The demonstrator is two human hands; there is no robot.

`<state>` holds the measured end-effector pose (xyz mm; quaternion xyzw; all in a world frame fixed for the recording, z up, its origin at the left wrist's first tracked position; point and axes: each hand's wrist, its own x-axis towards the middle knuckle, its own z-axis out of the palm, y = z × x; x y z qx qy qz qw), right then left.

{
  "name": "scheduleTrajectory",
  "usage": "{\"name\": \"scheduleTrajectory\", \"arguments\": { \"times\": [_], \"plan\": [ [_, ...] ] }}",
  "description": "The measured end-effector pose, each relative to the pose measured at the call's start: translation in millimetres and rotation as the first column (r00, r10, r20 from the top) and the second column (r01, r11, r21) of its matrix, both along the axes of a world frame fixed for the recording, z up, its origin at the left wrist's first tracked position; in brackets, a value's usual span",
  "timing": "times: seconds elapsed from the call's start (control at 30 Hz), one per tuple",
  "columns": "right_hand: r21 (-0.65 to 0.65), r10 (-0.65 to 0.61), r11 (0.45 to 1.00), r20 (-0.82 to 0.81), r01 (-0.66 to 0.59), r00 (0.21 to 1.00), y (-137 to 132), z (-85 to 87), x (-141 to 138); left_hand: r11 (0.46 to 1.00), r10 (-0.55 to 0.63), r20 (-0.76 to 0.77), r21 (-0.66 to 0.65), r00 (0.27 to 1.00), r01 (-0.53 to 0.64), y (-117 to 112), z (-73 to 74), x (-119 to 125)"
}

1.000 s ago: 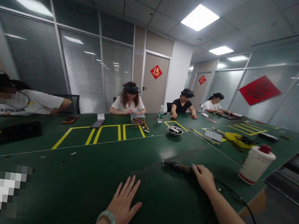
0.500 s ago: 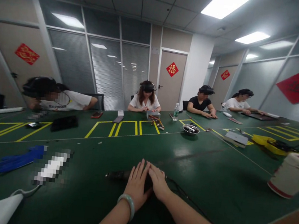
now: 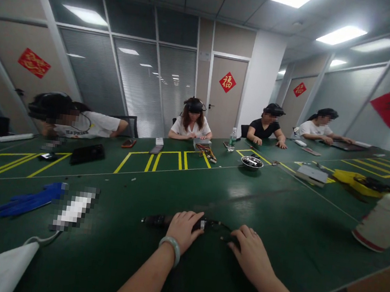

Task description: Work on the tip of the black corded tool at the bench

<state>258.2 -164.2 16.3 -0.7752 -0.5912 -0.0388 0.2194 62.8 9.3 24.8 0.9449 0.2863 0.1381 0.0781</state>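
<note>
A black electric screwdriver (image 3: 157, 220) lies on the green table, its metal tip pointing left. My left hand (image 3: 184, 230), with a pale green bangle at the wrist, is wrapped over the screwdriver's body from above. From the tool's right end runs a dark cable (image 3: 219, 224). My right hand (image 3: 251, 250) is just to the right, with thumb and fingers curled around the cable. A small dark piece shows between thumb and forefinger; its kind is hard to make out.
A blue glove (image 3: 34, 199) and a white power bank (image 3: 6, 265) with a cord lie left. Farther off stand a metal bowl (image 3: 251, 163) and a water bottle (image 3: 232, 140). A white container (image 3: 379, 223) stands right, near a yellow tray (image 3: 357, 184). Several people sit across the table.
My hands were together with fingertips touching over the screwdriver. They have parted: the left has closed over the tool, and the right has moved right to the cable. The view has shifted slightly.
</note>
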Motion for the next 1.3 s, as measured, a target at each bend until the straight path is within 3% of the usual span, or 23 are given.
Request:
{"name": "scheduleTrajectory", "arguments": {
  "times": [0.23, 0.43, 0.67, 0.8, 0.87, 1.07, 1.17, 1.3],
  "plan": [
    [-0.021, 0.039, 0.999, -0.029, -0.039, 0.999, 11, 1.3, 9, 0.997, -0.054, -0.049, -0.062, 0.997, 0.051, 0, 14.4, -17],
    [-0.088, 0.188, 0.975, -0.148, -0.202, 0.971, 13, 9.6, -9, 0.986, -0.070, -0.109, -0.161, 0.992, 0.052, 8, 25.5, -38],
    [-0.134, 0.171, 0.973, -0.136, -0.189, 0.976, 0, 9.2, -16, 0.984, -0.144, 0.009, -0.107, 0.990, 0.144, -7, 23.4, -29],
    [-0.181, 0.041, 0.982, -0.088, -0.056, 0.995, 2, 6.6, -19, 0.986, -0.145, 0.047, -0.081, 0.988, 0.148, -20, 19.9, -11],
    [-0.134, 0.009, 0.991, -0.087, -0.020, 0.996, 8, 9.6, -21, 0.989, -0.130, 0.022, -0.073, 0.991, 0.131, -24, 17.0, -4],
    [0.210, -0.033, 0.977, -0.051, 0.043, 0.998, 52, 35.0, -25, 0.992, -0.118, -0.001, -0.038, 0.993, 0.118, -23, 10.6, 3],
    [0.230, 0.065, 0.972, -0.033, -0.055, 0.997, 70, 32.9, -24, 0.991, -0.133, 0.007, -0.026, 0.991, 0.133, -21, 10.1, 3],
    [0.174, 0.172, 0.972, -0.075, -0.157, 0.982, 66, 13.7, -18, 0.989, -0.141, 0.059, -0.029, 0.988, 0.143, -20, 9.1, 1]
  ]
}}
